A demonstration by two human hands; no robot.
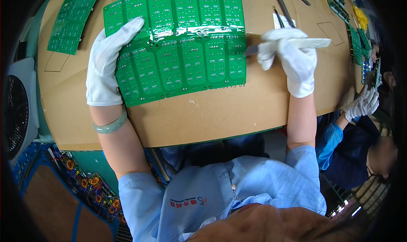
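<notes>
A large green circuit board panel (pixel 182 43) lies flat on a brown cardboard sheet (pixel 220 110). My left hand (pixel 108 64), in a white glove, rests flat on the panel's left edge and holds it down. A pale green bangle (pixel 111 126) sits on that wrist. My right hand (pixel 292 58), also gloved, grips a white-handled brush (pixel 311 42) whose dark tip (pixel 251 50) touches the panel's right edge. A glossy wet-looking strip runs across the panel's middle.
Another green board panel (pixel 72 17) lies at the far left. More green boards (pixel 354 43) stand along the right edge beside a co-worker's gloved hands (pixel 364 102). A fan (pixel 15 110) stands at left, a crate of coil parts (pixel 89 185) below, tools (pixel 284 9) at top.
</notes>
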